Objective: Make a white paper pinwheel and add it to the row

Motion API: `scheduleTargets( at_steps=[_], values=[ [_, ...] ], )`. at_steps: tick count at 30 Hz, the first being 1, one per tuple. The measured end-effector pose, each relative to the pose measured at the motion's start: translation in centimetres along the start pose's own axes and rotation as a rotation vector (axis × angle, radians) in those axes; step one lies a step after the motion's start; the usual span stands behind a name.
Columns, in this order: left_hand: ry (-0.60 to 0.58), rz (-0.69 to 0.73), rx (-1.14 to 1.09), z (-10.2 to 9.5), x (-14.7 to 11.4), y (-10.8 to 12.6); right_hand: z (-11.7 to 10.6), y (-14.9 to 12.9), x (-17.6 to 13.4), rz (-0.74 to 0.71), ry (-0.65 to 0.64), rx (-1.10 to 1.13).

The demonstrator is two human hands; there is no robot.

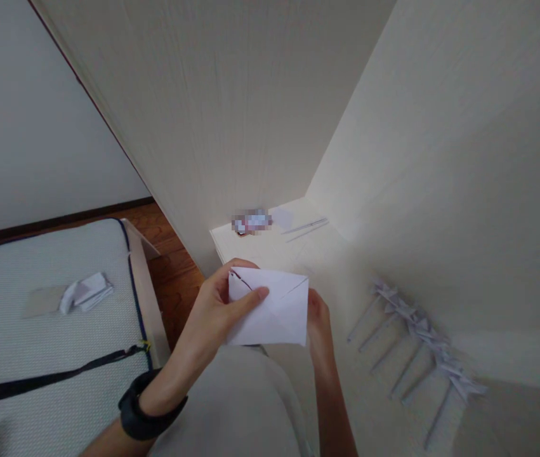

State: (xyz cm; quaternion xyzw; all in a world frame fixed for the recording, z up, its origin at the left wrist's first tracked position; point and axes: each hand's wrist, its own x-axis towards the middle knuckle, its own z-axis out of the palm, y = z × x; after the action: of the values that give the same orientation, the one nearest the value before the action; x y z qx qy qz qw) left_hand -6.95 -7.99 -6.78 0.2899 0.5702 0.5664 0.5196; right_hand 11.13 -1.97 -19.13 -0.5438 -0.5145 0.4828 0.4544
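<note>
White mattress [7, 343] at left, dark blue edge [136, 298], pale wood frame [150, 298]. Black strap [55, 378] lies across mattress, yellow bit [144, 345] at strap's end. Brown floor [174, 273] just beside frame. Dark strip [60, 220] along bottom of plain wall [36, 127]. Two tall pale boards [231, 95] meet in corner. Blurry thing [253, 221] on table [317, 273].

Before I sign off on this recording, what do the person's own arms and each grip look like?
The left grip is ungloved, with no ring in sight. A wide black band circles the left forearm near the wrist. The right grip, partly hidden, shows no glove; the right forearm has no band in view. No sleeve shows on either forearm.
</note>
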Motion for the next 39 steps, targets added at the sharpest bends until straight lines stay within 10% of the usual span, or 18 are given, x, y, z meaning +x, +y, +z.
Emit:
scheduleTargets(
  at_steps=[10,21,30,39],
  values=[
    [-0.09,0.075,0.023,1.9,0.5,0.0,-0.3,-12.4,-2.8,-0.123,-0.026,0.22],
    [-0.339,0.066,0.117,4.5,0.6,0.3,-2.4,-13.4,-4.7,-0.063,0.125,0.084],
    [-0.763,0.069,0.391,4.1,2.0,0.4,-4.3,-13.2,-6.9,-0.081,0.083,-0.214],
    [-0.797,0.011,0.393,4.1,1.3,0.2,-3.7,-13.2,-7.9,-0.098,0.019,-0.232]
  ],
)
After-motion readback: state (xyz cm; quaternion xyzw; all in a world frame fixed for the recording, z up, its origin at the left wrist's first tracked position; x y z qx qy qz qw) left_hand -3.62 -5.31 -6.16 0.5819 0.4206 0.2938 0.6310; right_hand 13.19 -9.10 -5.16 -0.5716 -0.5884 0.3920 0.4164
